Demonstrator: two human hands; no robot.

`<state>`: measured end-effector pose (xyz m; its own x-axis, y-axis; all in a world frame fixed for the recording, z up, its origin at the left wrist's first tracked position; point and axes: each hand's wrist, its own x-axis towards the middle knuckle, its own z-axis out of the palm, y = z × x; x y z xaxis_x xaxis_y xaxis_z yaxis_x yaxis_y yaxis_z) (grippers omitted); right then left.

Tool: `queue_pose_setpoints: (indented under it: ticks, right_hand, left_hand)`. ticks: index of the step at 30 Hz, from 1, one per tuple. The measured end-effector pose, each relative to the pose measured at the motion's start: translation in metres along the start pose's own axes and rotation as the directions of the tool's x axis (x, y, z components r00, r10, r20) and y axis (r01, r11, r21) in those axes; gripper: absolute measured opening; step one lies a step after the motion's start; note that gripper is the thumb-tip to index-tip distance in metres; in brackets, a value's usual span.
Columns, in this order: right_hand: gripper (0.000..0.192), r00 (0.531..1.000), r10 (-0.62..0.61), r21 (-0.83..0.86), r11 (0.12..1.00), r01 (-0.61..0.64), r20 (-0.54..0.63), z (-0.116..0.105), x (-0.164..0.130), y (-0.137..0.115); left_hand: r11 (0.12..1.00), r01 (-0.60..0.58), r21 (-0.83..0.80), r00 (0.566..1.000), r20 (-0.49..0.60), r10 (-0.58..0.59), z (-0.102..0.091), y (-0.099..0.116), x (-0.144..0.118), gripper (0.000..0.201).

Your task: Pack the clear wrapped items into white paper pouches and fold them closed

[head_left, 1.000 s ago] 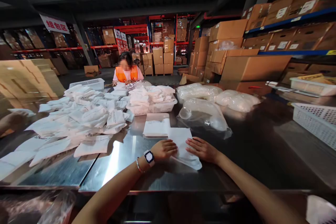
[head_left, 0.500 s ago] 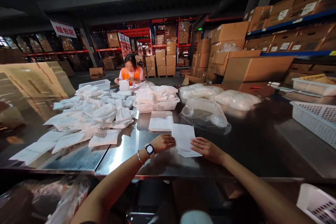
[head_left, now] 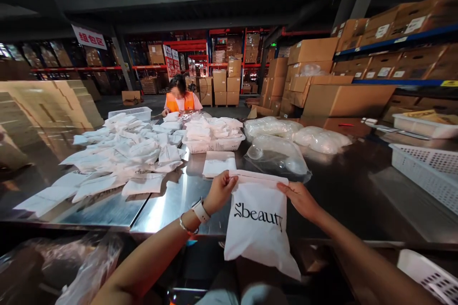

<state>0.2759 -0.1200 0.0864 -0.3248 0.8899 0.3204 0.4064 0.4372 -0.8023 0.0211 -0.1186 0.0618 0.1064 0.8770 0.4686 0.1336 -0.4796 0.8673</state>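
- I see a white pouch (head_left: 258, 228) held up over the near edge of the steel table (head_left: 171, 205), hanging down past it; it is flat, soft-looking and opaque, with a folded pinkish strip along its top.
- My left hand (head_left: 220, 190) pinches the pouch's top left corner, fingers closed on it; a watch (head_left: 201, 210) and a bracelet sit on that wrist.
- My right hand (head_left: 300, 198) grips the top right corner, fingers wrapped over the edge.
- Black print across the pouch reads "Sbeauty", the last letter partly under a fold.
- Just behind the pouch a flat white stack (head_left: 219, 164) lies on the table, and beyond it a white basket (head_left: 213, 144) full of pouches.
- To the left lies a loose heap (head_left: 125, 157) of white pouches; clear bags (head_left: 277, 155) lie to the right.
- A sign (head_left: 89, 37) in red Chinese characters hangs top left; I cannot read it surely.
- A person in an orange vest (head_left: 181, 100) is at the table's far end.
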Motion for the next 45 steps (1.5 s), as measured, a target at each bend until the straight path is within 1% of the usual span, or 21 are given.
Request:
queue_pose_setpoints:
  ticks: [1,3,5,7,9,12,15,16,18,20,23,25,29,31,35,37,41,45]
  right_hand:
    - [0.064,0.999,0.024,0.034,0.999,-0.023,-0.029,0.002,0.003,0.002]
    - [0.066,0.995,0.044,0.089,0.995,-0.037,-0.087,0.006,0.005,0.008]
    - [0.066,0.992,0.042,0.126,0.992,-0.027,-0.118,0.011,0.004,0.017]
    - [0.064,0.994,0.026,0.112,0.994,-0.014,-0.104,0.017,-0.001,0.029]
    - [0.062,0.998,-0.004,0.055,0.998,0.008,-0.065,0.025,-0.009,0.045]
    - [0.057,0.999,-0.043,-0.062,0.997,0.042,-0.010,0.038,-0.024,0.070]
    - [0.053,0.998,-0.057,-0.117,0.991,0.060,0.031,0.049,-0.040,0.088]
    - [0.051,0.998,-0.056,-0.120,0.991,0.060,0.036,0.051,-0.045,0.091]
    - [0.049,0.999,-0.032,-0.127,0.991,0.033,0.007,0.056,-0.052,0.092]
    - [0.051,0.999,0.024,-0.122,0.992,-0.029,-0.044,0.062,-0.054,0.090]
    - [0.056,0.985,0.134,-0.015,0.991,-0.136,-0.109,0.071,-0.050,0.086]
    - [0.059,0.970,0.188,0.063,0.982,-0.180,-0.151,0.078,-0.044,0.084]
    - [0.063,0.937,0.250,0.081,0.968,-0.237,-0.244,0.087,-0.036,0.082]
    - [0.062,0.931,0.259,0.094,0.965,-0.243,-0.256,0.090,-0.035,0.082]
    - [0.059,0.933,0.272,0.183,0.955,-0.233,-0.235,0.093,-0.037,0.082]
    - [0.059,0.930,0.272,0.200,0.953,-0.226,-0.246,0.094,-0.038,0.082]
    - [0.062,0.914,0.244,0.126,0.969,-0.214,-0.323,0.094,-0.038,0.084]
    - [0.065,0.902,0.229,0.045,0.972,-0.229,-0.365,0.097,-0.036,0.088]
  left_hand:
    - [1.000,0.000,-0.008,1.000,-0.012,0.000,0.001,0.001,0.002,0.043]
    - [0.999,-0.027,0.035,0.999,-0.030,0.028,0.001,-0.003,0.003,0.043]
    - [0.993,-0.056,0.100,0.998,-0.036,0.059,0.001,-0.012,0.002,0.041]
    - [0.987,-0.070,0.142,0.997,-0.035,0.075,0.003,-0.027,-0.004,0.038]
    - [0.985,-0.053,0.166,0.997,-0.041,0.061,0.007,-0.044,-0.015,0.035]
    - [0.982,-0.002,0.190,0.998,-0.058,0.013,0.014,-0.067,-0.041,0.029]
    - [0.973,0.079,0.218,0.997,-0.040,-0.072,0.019,-0.080,-0.066,0.026]
    - [0.967,0.112,0.227,0.994,-0.030,-0.108,0.019,-0.082,-0.072,0.026]
    - [0.957,0.164,0.241,0.986,-0.028,-0.162,0.020,-0.083,-0.080,0.029]
    - [0.948,0.196,0.249,0.980,-0.068,-0.185,0.020,-0.082,-0.081,0.035]
    - [0.936,0.234,0.262,0.968,-0.148,-0.201,0.021,-0.081,-0.079,0.045]
    - [0.932,0.242,0.271,0.964,-0.181,-0.197,0.023,-0.080,-0.077,0.047]
    - [0.916,0.251,0.312,0.960,-0.204,-0.193,0.026,-0.080,-0.075,0.047]
    - [0.905,0.262,0.334,0.957,-0.208,-0.200,0.026,-0.080,-0.074,0.046]
    - [0.891,0.270,0.365,0.956,-0.208,-0.205,0.027,-0.081,-0.073,0.046]
    - [0.886,0.269,0.377,0.957,-0.209,-0.202,0.027,-0.082,-0.073,0.046]
    - [0.879,0.269,0.394,0.957,-0.210,-0.198,0.027,-0.081,-0.074,0.045]
    - [0.860,0.293,0.417,0.952,-0.209,-0.222,0.027,-0.079,-0.074,0.042]
